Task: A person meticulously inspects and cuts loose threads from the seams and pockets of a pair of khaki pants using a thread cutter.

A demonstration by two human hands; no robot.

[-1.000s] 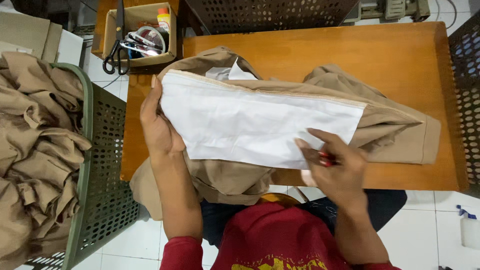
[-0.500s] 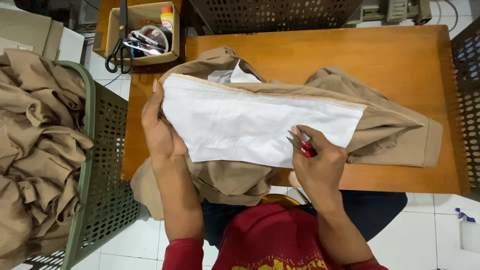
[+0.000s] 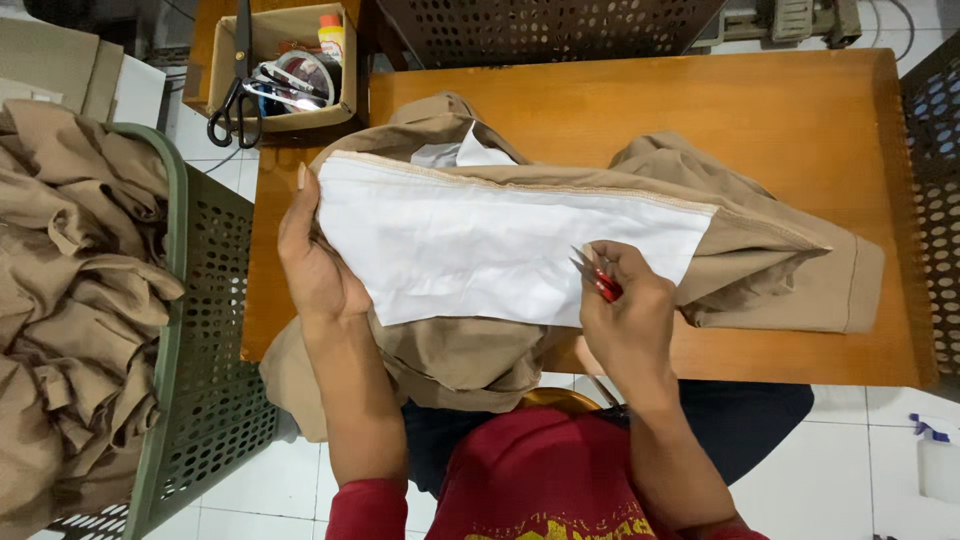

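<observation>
A tan garment [image 3: 770,255] lies across the wooden table [image 3: 650,100], its white lining panel [image 3: 480,250] turned up and spread flat. My left hand [image 3: 312,262] presses the left edge of the white panel, fingers pointing away from me. My right hand [image 3: 625,310] is closed around a small red-handled thread snipper [image 3: 595,275] whose metal tips rest on the lower right part of the white panel. Part of the garment hangs off the near table edge over my lap.
A green perforated basket [image 3: 185,330] heaped with tan garments stands at the left. A cardboard box [image 3: 285,65] at the back left holds black scissors, tape rolls and a small bottle. Dark perforated crates sit behind and to the right of the table.
My right hand has moved up and left from the near table edge onto the white panel, bringing the red snipper tips onto the fabric. My left hand has stayed in place.
</observation>
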